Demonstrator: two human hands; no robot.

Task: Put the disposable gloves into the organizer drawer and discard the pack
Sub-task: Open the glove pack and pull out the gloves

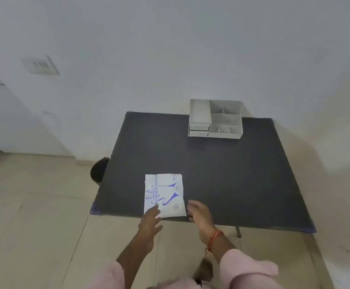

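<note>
A flat white pack of disposable gloves (166, 195) with blue print lies near the front edge of the dark table (222, 174). My left hand (150, 222) has its fingers spread, and the fingertips touch the pack's near left corner. My right hand (199, 213) is open just right of the pack's near right corner, at the table's front edge. A white organizer (215, 119) with open compartments and small drawers on its left side stands at the table's far edge, against the wall. Its drawers look shut.
A dark round bin (99, 170) stands on the tiled floor beside the table's left edge. A white wall runs behind the table. One table leg (238, 232) shows below the front edge.
</note>
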